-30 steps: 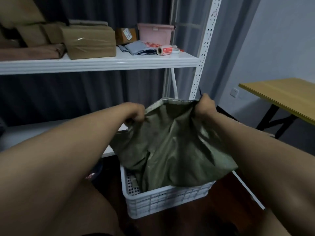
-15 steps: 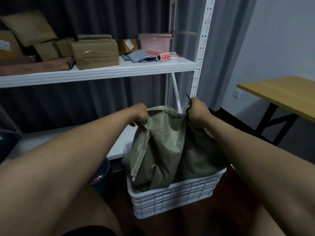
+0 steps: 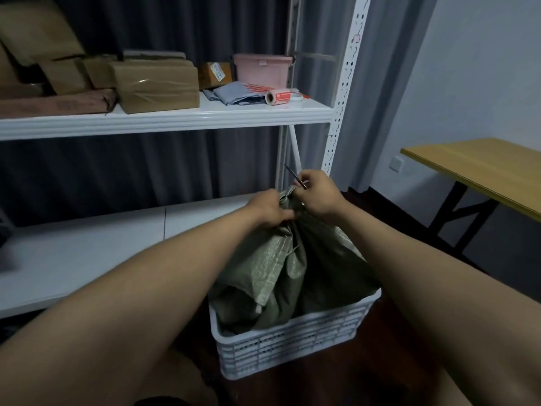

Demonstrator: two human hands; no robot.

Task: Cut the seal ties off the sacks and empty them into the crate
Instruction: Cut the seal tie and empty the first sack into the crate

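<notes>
Green woven sack (image 3: 281, 268) standing in a white slatted plastic crate (image 3: 292, 341) on the dark floor, its top gathered together and held up above the crate. Left hand (image 3: 269, 209) curled around the bunched neck of the sack, fingers closed on the fabric. Right hand (image 3: 317, 197) just beside it, touching the same gathered top, fingers curled and pinching the cloth, with a thin dark tool (image 3: 295, 177) sticking out from the hand toward far left; whether scissors or a blade, cannot tell. Inside of the crate mostly hidden by the sack. Behind, a white metal shelf (image 3: 175, 118) carrying taped cardboard boxes (image 3: 155, 83), a pink plastic bin (image 3: 262, 70), grey mailer bags (image 3: 234, 93) and a roll of red labels (image 3: 278, 96) near the right end. Lower shelf board (image 3: 87, 253) to the left of the crate. Far right, a wooden surface (image 3: 483, 168) on black legs, well apart from the crate.
</notes>
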